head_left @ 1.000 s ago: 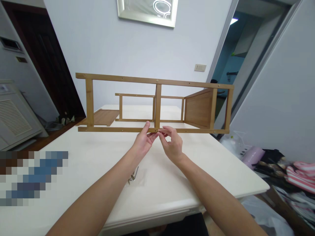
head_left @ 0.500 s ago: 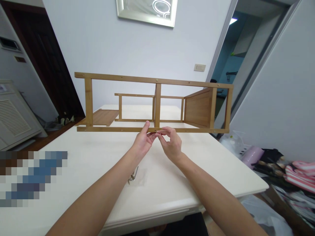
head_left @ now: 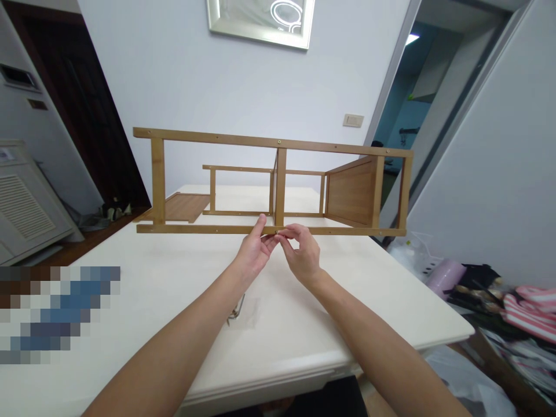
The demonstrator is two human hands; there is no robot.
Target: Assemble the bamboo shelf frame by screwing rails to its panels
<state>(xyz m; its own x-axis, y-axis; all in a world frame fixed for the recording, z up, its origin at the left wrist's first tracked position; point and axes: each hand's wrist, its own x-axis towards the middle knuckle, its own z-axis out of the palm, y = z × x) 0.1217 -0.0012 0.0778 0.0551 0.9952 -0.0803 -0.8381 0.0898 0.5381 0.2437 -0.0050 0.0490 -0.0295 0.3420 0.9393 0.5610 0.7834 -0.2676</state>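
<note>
A light brown wooden shelf frame point(head_left: 281, 185) lies on its side on the white table point(head_left: 299, 330), its long rails running across my view. Under the middle crosspiece, my left hand point(head_left: 253, 253) grips the near lower rail, thumb raised in front and fingers curled beneath. My right hand point(head_left: 303, 253) pinches thumb and forefinger together at that same joint, beside a small dark spot on the rail; whatever is between the fingertips is too small to make out. Closer to me, a hex key and some small screws point(head_left: 234, 314) lie on a clear plastic bag point(head_left: 249, 315), partly behind my left forearm.
A slatted wooden panel point(head_left: 186, 207) rests on the table behind the frame's left end. Another panel point(head_left: 351, 192) is fitted in the right end. A wall stands behind the table. Bags and clothes point(head_left: 530, 310) are piled off the right edge.
Almost nothing differs. Both hands stay at the middle joint, with the right fingers shifting very slightly, and the whole view has moved a few pixels.
</note>
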